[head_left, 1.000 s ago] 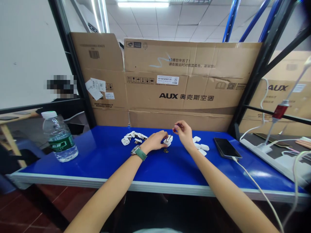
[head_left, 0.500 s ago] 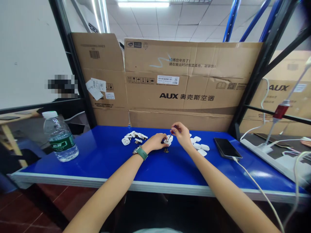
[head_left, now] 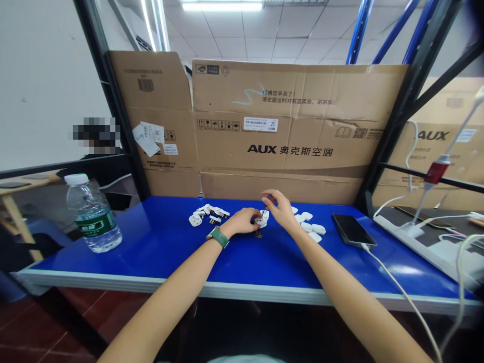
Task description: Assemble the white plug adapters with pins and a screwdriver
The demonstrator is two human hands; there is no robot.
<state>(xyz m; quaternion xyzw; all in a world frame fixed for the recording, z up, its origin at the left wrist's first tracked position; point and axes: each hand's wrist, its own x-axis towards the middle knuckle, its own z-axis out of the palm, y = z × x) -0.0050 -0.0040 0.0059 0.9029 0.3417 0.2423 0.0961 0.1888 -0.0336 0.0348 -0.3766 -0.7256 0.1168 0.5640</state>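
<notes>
My left hand (head_left: 245, 221), with a green-strapped watch at the wrist, is closed on a white plug (head_left: 261, 220) at the middle of the blue table. Above it, my right hand (head_left: 278, 204) pinches the handle of a small screwdriver (head_left: 263, 213), its thin shaft pointing down at the plug. Just in front of the plug lie several small brass pieces (head_left: 258, 234). To the left is a group of white plug parts with pins (head_left: 195, 220). Several white plug covers (head_left: 314, 237) lie to the right, beside my right forearm.
A water bottle (head_left: 94, 217) stands at the table's left end. A phone (head_left: 353, 230) with a charging cable lies on the right, near a white power strip (head_left: 423, 252). Cardboard (head_left: 295, 171) closes off the back. Another person (head_left: 96, 138) sits beyond the left side.
My right hand has shifted slightly left and its fingers have turned on the screwdriver handle, which now stands more upright. My left hand keeps its hold on the plug.
</notes>
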